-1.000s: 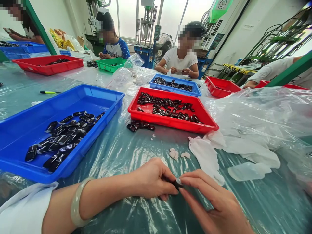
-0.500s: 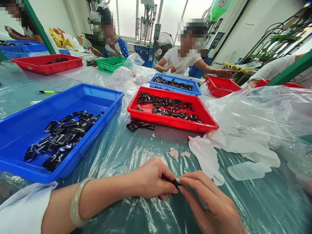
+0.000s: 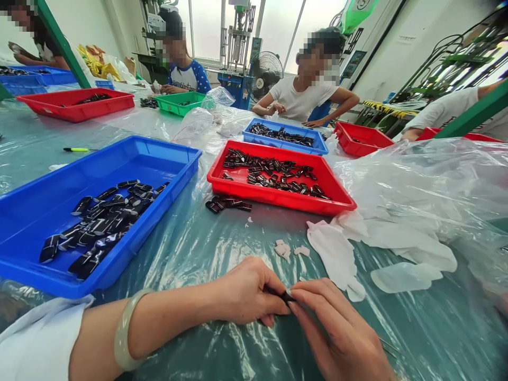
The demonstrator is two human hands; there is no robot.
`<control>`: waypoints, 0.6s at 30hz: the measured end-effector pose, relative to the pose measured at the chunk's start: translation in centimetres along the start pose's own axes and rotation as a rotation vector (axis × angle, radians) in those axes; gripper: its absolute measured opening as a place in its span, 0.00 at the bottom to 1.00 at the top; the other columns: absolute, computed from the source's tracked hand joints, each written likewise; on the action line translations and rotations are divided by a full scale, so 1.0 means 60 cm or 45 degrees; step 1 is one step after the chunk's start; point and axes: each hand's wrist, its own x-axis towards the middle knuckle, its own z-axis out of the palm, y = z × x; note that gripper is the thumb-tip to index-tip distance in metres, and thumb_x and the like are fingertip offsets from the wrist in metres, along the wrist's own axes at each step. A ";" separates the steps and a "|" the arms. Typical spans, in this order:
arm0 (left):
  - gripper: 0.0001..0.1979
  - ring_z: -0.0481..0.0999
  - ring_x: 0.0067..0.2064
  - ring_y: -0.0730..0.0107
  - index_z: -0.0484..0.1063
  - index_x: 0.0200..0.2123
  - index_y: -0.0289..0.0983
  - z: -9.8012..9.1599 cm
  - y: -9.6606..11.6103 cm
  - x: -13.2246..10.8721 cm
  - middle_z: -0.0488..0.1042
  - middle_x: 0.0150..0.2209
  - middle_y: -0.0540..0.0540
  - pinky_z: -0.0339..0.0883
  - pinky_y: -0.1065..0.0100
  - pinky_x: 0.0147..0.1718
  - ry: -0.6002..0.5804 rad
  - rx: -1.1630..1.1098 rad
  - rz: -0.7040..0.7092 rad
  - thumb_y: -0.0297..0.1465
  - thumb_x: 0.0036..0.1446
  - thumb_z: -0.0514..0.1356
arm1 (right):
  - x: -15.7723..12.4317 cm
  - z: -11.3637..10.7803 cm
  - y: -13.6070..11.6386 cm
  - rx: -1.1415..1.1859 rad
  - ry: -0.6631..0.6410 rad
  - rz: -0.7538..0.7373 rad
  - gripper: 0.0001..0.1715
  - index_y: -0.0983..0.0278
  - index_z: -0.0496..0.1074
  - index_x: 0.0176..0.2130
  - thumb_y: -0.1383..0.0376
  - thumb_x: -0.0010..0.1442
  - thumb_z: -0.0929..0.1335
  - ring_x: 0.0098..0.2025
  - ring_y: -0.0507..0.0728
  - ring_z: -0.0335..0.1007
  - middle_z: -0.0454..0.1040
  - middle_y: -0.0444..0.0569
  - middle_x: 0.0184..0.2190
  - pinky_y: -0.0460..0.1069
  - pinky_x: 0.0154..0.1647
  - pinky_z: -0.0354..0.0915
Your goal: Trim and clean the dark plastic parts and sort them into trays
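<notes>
My left hand [image 3: 250, 291], with a pale bangle [image 3: 127, 328] on the wrist, pinches a small dark glossy piece [image 3: 289, 297] between thumb and forefinger. The fingertips of my right hand [image 3: 341, 323] close on the other end of that piece. Most of it is hidden by the fingers. Thin metal rods [image 3: 391, 347] stick out beside my right hand; whether it holds them I cannot tell. Just beyond lie white scraps [image 3: 282, 250] and a white cloth [image 3: 337, 256].
A blue tray [image 3: 24, 211] at left and a red tray [image 3: 278, 201] ahead hold many black pieces; a few more [image 3: 226, 204] lie against the red tray. At right are a translucent bottle [image 3: 405, 278] and plastic sheeting [image 3: 428, 180]. Co-workers sit across the table.
My hands keep their grip almost unmoved; a bit more of the rods shows. Across the table, one co-worker's arm has drawn back from the red tray, and another's hands have come together.
</notes>
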 end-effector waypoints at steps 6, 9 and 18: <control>0.06 0.69 0.21 0.75 0.71 0.24 0.32 -0.001 0.002 0.002 0.64 0.16 0.53 0.60 0.77 0.19 0.011 -0.040 -0.037 0.30 0.46 0.58 | 0.008 -0.004 0.000 -0.080 -0.007 -0.055 0.07 0.65 0.67 0.36 0.75 0.56 0.63 0.34 0.53 0.68 0.71 0.49 0.30 0.51 0.36 0.65; 0.07 0.69 0.20 0.75 0.70 0.21 0.32 -0.005 0.005 0.003 0.65 0.15 0.53 0.61 0.77 0.19 0.022 -0.144 -0.113 0.31 0.44 0.59 | 0.011 -0.010 0.004 -0.018 -0.088 -0.004 0.08 0.64 0.66 0.39 0.72 0.57 0.63 0.36 0.54 0.69 0.72 0.49 0.32 0.51 0.37 0.66; 0.18 0.68 0.15 0.75 0.68 0.19 0.31 -0.007 0.016 0.007 0.67 0.13 0.49 0.62 0.75 0.17 0.038 -0.438 -0.273 0.42 0.43 0.60 | 0.000 -0.019 0.021 0.245 -0.095 0.305 0.20 0.59 0.61 0.51 0.68 0.58 0.63 0.47 0.53 0.69 0.71 0.48 0.45 0.46 0.45 0.68</control>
